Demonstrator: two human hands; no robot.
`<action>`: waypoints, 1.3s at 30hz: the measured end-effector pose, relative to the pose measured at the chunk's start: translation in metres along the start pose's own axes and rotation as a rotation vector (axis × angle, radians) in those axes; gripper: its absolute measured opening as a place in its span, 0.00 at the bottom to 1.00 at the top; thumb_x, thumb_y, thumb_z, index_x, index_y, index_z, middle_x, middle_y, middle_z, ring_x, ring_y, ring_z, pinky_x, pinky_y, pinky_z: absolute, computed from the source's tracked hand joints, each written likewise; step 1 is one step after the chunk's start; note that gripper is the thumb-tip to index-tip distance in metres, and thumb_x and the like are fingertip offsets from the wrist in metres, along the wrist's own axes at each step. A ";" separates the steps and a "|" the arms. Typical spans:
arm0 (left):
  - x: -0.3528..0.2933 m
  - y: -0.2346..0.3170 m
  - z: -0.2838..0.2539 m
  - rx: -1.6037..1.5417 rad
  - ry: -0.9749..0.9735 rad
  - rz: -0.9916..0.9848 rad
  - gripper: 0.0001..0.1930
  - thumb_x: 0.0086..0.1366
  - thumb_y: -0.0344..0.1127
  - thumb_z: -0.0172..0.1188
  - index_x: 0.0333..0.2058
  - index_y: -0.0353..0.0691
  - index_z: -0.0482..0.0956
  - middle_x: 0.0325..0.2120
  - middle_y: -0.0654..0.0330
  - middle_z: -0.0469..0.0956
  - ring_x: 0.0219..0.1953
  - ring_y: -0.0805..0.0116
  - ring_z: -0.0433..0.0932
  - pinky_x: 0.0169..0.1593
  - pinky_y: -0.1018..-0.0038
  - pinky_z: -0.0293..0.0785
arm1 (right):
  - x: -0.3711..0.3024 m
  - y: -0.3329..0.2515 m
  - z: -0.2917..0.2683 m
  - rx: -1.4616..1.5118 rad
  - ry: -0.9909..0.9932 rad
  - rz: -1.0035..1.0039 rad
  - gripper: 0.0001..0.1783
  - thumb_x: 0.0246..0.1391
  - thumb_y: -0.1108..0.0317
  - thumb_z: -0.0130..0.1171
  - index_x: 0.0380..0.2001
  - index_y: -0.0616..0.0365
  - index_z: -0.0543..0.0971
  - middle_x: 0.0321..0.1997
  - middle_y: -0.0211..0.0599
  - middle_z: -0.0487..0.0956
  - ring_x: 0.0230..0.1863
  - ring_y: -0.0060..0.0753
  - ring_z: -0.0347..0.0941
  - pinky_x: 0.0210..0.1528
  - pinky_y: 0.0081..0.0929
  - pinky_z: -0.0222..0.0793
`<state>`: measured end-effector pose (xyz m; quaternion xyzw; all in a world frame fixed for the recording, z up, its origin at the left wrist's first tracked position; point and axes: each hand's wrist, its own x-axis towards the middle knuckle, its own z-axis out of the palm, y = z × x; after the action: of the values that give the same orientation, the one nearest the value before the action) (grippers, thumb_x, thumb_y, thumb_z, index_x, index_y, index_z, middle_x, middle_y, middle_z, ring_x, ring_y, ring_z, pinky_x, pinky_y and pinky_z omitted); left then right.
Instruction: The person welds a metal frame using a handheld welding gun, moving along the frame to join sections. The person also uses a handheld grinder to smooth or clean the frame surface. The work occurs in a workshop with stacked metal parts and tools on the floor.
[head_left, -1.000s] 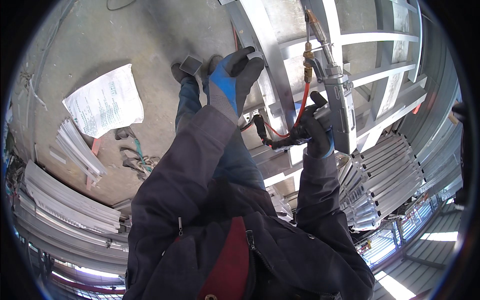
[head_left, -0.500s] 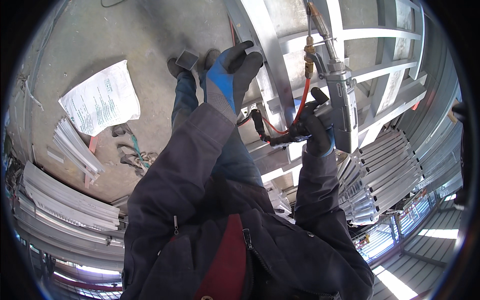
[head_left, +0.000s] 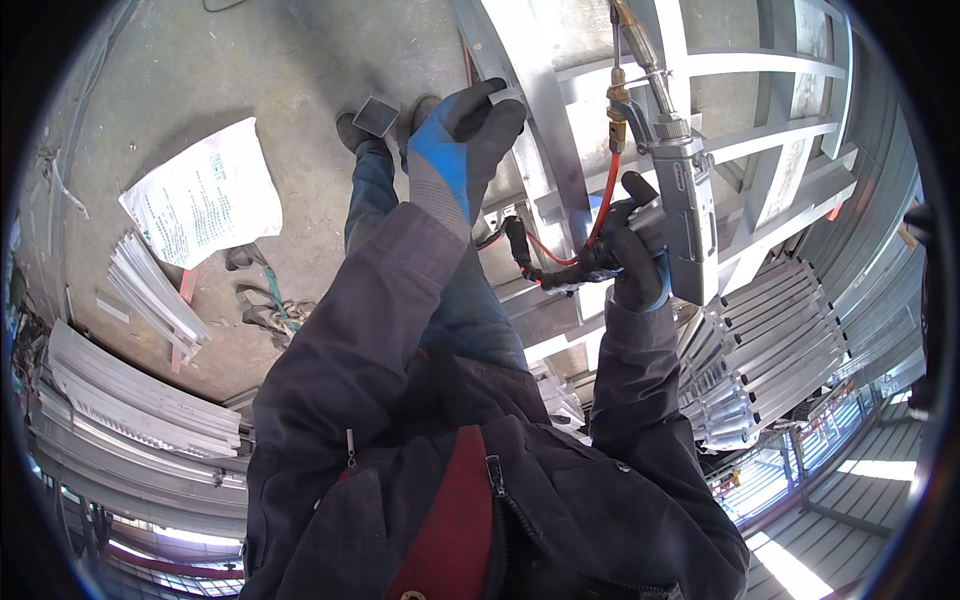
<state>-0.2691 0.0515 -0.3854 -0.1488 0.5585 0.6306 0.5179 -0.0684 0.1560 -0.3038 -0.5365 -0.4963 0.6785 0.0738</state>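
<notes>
Our left hand (head_left: 455, 150) has tipped slightly, baring more of the pale piece (head_left: 508, 96) pinched between its fingertips; right of those, our right hand (head_left: 632, 255) stays curled around the torch (head_left: 686, 215), so both remain held, apart.

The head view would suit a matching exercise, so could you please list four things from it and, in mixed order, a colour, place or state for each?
Things:
1. welding gun
2. sack
3. hose
4. left hand

Descriptions:
A. orange-red
B. in the right hand
C. pinching a small metal piece
D. lying on the floor

Pairs: 1-B, 2-D, 3-A, 4-C
</notes>
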 end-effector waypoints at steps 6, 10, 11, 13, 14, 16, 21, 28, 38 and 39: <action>0.004 -0.003 -0.003 -0.025 -0.014 0.004 0.26 0.64 0.38 0.70 0.58 0.33 0.78 0.44 0.55 0.84 0.46 0.71 0.83 0.50 0.78 0.76 | -0.001 -0.001 -0.001 0.041 -0.028 -0.013 0.35 0.55 0.75 0.57 0.67 0.70 0.63 0.39 0.38 0.76 0.35 0.30 0.77 0.40 0.28 0.76; 0.005 -0.004 -0.004 -0.008 -0.015 -0.001 0.26 0.64 0.37 0.70 0.58 0.32 0.78 0.45 0.55 0.84 0.46 0.71 0.82 0.51 0.78 0.77 | -0.001 0.001 -0.004 -0.026 -0.038 -0.055 0.35 0.56 0.74 0.57 0.67 0.70 0.63 0.40 0.37 0.76 0.35 0.29 0.76 0.40 0.27 0.75; 0.005 -0.004 -0.004 -0.013 -0.017 -0.001 0.26 0.64 0.37 0.71 0.58 0.32 0.78 0.45 0.54 0.84 0.47 0.71 0.82 0.51 0.78 0.76 | -0.001 0.002 -0.005 -0.064 -0.040 -0.078 0.36 0.56 0.74 0.58 0.67 0.70 0.63 0.40 0.37 0.76 0.34 0.29 0.76 0.39 0.28 0.75; 0.004 -0.004 -0.004 -0.026 -0.018 0.004 0.26 0.64 0.37 0.71 0.58 0.32 0.78 0.45 0.54 0.84 0.46 0.71 0.82 0.51 0.78 0.77 | 0.000 0.002 -0.007 0.053 -0.065 -0.058 0.32 0.57 0.81 0.57 0.66 0.70 0.65 0.42 0.38 0.78 0.36 0.26 0.78 0.40 0.23 0.76; 0.004 -0.004 -0.004 -0.048 -0.024 0.010 0.26 0.64 0.37 0.71 0.58 0.31 0.78 0.44 0.54 0.84 0.46 0.71 0.82 0.51 0.78 0.77 | 0.001 0.002 -0.008 0.126 -0.101 -0.071 0.31 0.58 0.85 0.56 0.66 0.71 0.67 0.43 0.39 0.79 0.37 0.25 0.78 0.41 0.21 0.76; 0.004 -0.004 -0.003 -0.044 -0.023 0.007 0.26 0.64 0.37 0.71 0.58 0.31 0.78 0.45 0.54 0.84 0.46 0.71 0.82 0.50 0.77 0.77 | 0.002 0.003 -0.008 0.046 -0.098 -0.076 0.31 0.57 0.86 0.56 0.65 0.71 0.67 0.43 0.39 0.79 0.37 0.25 0.78 0.41 0.20 0.76; 0.003 -0.003 -0.002 -0.044 -0.014 0.000 0.26 0.64 0.38 0.71 0.58 0.32 0.78 0.44 0.55 0.84 0.46 0.71 0.82 0.49 0.77 0.77 | 0.002 0.003 -0.006 0.064 -0.029 -0.033 0.31 0.56 0.87 0.57 0.64 0.71 0.69 0.42 0.38 0.79 0.37 0.26 0.79 0.39 0.21 0.77; 0.003 -0.002 -0.003 0.001 -0.014 0.004 0.24 0.64 0.37 0.71 0.56 0.34 0.79 0.44 0.57 0.83 0.47 0.72 0.81 0.50 0.77 0.76 | 0.003 0.000 -0.005 -0.029 -0.055 0.019 0.37 0.56 0.75 0.58 0.69 0.69 0.61 0.39 0.39 0.76 0.32 0.29 0.76 0.36 0.29 0.76; 0.002 -0.001 -0.002 0.010 -0.031 0.009 0.22 0.68 0.32 0.67 0.57 0.30 0.76 0.48 0.55 0.82 0.49 0.71 0.81 0.54 0.77 0.77 | 0.004 0.003 -0.007 0.066 -0.089 0.046 0.37 0.58 0.76 0.57 0.69 0.69 0.59 0.41 0.40 0.76 0.33 0.30 0.77 0.36 0.30 0.77; 0.002 0.000 -0.002 0.009 -0.020 -0.007 0.22 0.68 0.32 0.67 0.57 0.29 0.77 0.48 0.55 0.82 0.49 0.71 0.81 0.54 0.77 0.77 | 0.004 0.003 -0.007 0.055 -0.102 0.044 0.37 0.57 0.76 0.57 0.69 0.69 0.60 0.41 0.40 0.77 0.33 0.30 0.77 0.36 0.30 0.77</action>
<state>-0.2704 0.0509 -0.3874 -0.1424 0.5555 0.6277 0.5264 -0.0633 0.1611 -0.3083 -0.5097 -0.4687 0.7199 0.0481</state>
